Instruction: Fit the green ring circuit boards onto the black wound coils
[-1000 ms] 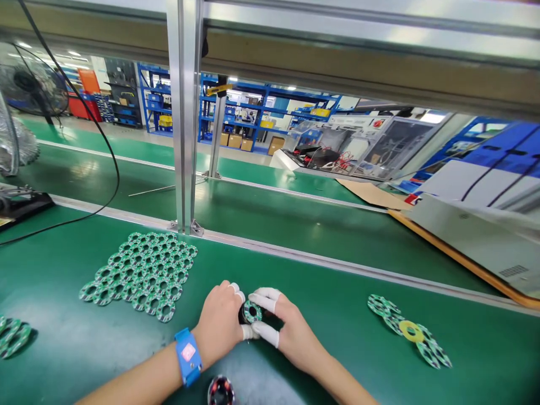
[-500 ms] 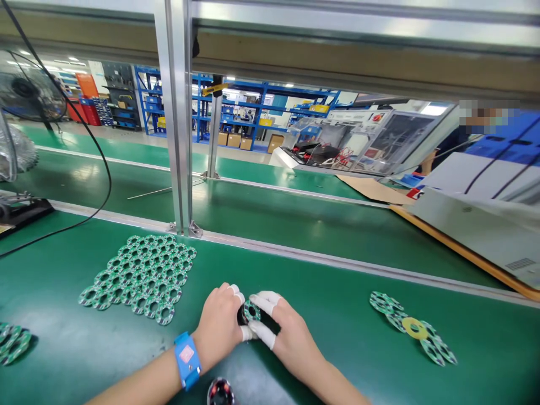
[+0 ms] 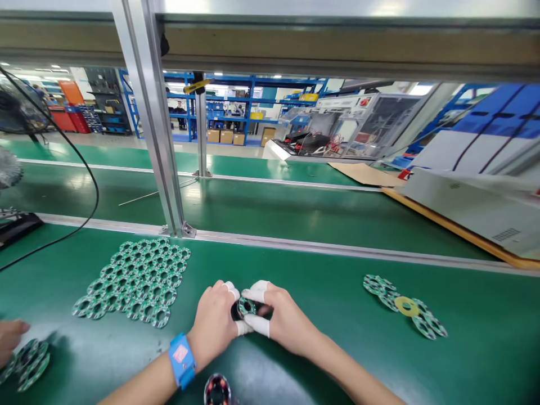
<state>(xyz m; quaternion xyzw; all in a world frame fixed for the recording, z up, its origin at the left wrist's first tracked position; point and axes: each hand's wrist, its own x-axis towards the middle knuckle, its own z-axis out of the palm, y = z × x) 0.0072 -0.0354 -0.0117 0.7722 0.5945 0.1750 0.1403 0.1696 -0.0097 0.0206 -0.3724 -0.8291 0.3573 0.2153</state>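
Another person's hand (image 3: 9, 339) came near leftmost boards (image 3: 40, 365) | wearer's hands (image 3: 214, 316) clamped around ring board (image 3: 241, 308)

This is a factory workshop for electronics assembly. A silver aluminium-profile post (image 3: 152, 112) rises from a long green-topped workbench (image 3: 295, 292). Ring-shaped green circuit boards (image 3: 135, 278) lie before its foot; beyond it stand blue metal storage racks (image 3: 236, 119), brown cardboard boxes (image 3: 226, 137) and, to its right, a white machine with a clear enclosure (image 3: 341, 104).
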